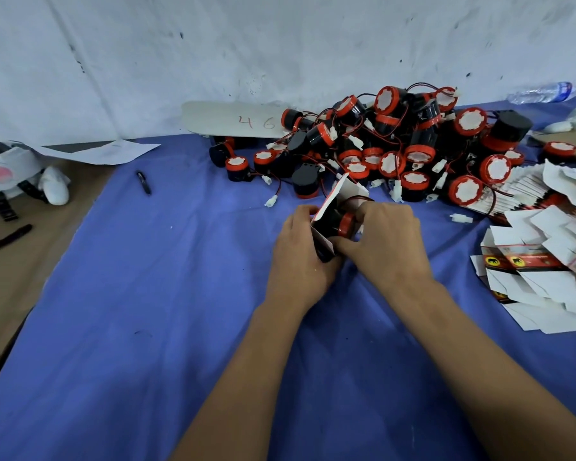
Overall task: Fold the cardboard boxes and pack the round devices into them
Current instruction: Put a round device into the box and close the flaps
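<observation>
Head view shows both hands meeting over a blue cloth, just in front of the big pile of round devices, which serves as the landmark here. The left hand curls around a small cardboard box, holding its body with one white flap standing up toward the pile. The right hand pinches a round device, black with a red rim, at the box mouth; it sits partly inside, red rim facing the person's right. Its wire seems to loop above the right fingers, though where the plug lies is hidden.

The step in hand looks like seating the device in the box. To do it well, the left hand should keep the box walls square so the mouth does not collapse, while the right pushes the device in straight, not cocked. The wire and plug should be tucked in beside the body before any flap is folded, or the flap will likely catch and crease.

To the right of the pile, flat unfolded boxes lie in a loose heap, near enough for the next pick. A pen lies left of the pile, well apart.
</observation>
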`<state>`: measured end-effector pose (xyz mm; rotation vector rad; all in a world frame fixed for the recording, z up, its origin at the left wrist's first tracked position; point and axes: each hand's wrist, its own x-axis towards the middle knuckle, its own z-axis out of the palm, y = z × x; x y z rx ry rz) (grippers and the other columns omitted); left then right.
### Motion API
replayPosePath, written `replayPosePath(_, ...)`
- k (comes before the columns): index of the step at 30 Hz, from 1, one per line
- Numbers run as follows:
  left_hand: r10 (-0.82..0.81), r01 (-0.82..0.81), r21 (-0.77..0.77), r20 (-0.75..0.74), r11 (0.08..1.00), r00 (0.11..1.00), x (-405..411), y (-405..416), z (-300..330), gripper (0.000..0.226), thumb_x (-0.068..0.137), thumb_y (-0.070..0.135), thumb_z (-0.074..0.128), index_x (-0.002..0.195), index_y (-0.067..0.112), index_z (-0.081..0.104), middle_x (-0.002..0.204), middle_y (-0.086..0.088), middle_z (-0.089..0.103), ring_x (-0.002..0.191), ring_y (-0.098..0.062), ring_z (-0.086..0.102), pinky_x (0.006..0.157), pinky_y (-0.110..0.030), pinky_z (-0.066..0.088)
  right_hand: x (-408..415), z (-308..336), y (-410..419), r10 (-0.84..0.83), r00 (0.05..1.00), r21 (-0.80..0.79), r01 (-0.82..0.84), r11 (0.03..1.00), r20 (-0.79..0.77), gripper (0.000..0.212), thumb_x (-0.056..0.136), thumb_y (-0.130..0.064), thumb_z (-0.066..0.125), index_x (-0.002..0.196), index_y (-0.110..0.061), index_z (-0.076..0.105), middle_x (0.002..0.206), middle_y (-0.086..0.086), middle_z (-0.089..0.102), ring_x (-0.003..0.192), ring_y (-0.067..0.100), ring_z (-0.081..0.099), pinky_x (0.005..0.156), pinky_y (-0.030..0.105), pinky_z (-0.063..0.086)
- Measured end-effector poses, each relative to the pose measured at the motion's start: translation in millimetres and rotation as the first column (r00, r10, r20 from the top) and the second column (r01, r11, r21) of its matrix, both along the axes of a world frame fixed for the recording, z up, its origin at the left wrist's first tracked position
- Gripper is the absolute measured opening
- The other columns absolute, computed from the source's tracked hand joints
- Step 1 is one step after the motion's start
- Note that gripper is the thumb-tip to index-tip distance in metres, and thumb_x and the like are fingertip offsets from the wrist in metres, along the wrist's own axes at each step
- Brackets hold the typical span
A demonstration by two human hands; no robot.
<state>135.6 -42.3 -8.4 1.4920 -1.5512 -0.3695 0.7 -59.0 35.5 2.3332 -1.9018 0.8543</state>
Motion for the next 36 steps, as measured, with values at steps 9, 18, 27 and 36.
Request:
replayPosePath(9,0.014,-0.014,0.0,0.051,1.0,0.999,-1.7,7.4,8.7,0.058,0.07,0.039,0.078,0.117,0.026,0.048,0.104,0.005,0.061,0.087,-0.016,0.061,0.073,-0.042,0.057,-0.7,1.9,7.4,0.034,0.993,-0.109,-0.021,0.994,0.117,0.038,0.072,-0.049,0.085,0.089,-0.021,0.066,0.081,-0.005,0.059,0.073,0.019,0.056,0.061,0.029,0.036)
replayPosePath(18,0.012,-0.012,0.0,0.226,1.0,0.974,-5.6,8.0,4.3,0.066,0.075,0.03,0.081,0.129,0.022,0.042,0.121,0.001,0.055,0.096,-0.03,0.06,0.076,-0.049,0.053,-7.3,-1.9,-1.9,0.006,1.0,0.184,-0.007,0.983,0.002,0.038,0.084,-0.046,0.073,0.11,-0.018,0.07,0.108,0.004,0.062,0.092,0.025,0.061,0.073,0.036,0.05)
replayPosePath(27,0.093,-0.097,0.02,0.141,0.995,0.986,-2.0,7.4,8.6,0.059,0.082,0.032,0.076,0.13,0.019,0.044,0.123,0.002,0.054,0.095,-0.024,0.061,0.071,-0.04,0.049,-4.1,-2.1,8.1,0.143,0.944,-0.207,-0.082,0.975,0.297,0.055,0.072,-0.066,0.065,0.1,-0.019,0.059,0.118,-0.004,0.045,0.089,0.007,0.047,0.069,0.028,0.049)
replayPosePath(36,0.167,-0.168,0.059,0.021,0.984,0.986,4.5,4.7,9.6,0.078,0.081,0.034,0.081,0.141,0.02,0.033,0.118,0.0,0.065,0.102,-0.026,0.065,0.075,-0.04,0.055,-15.1,3.6,11.1,0.274,0.8,-0.137,-0.238,0.962,0.533,0.043,0.067,-0.028,0.09,0.101,-0.017,0.066,0.095,-0.012,0.071,0.086,0.01,0.067,0.076,0.029,0.055)
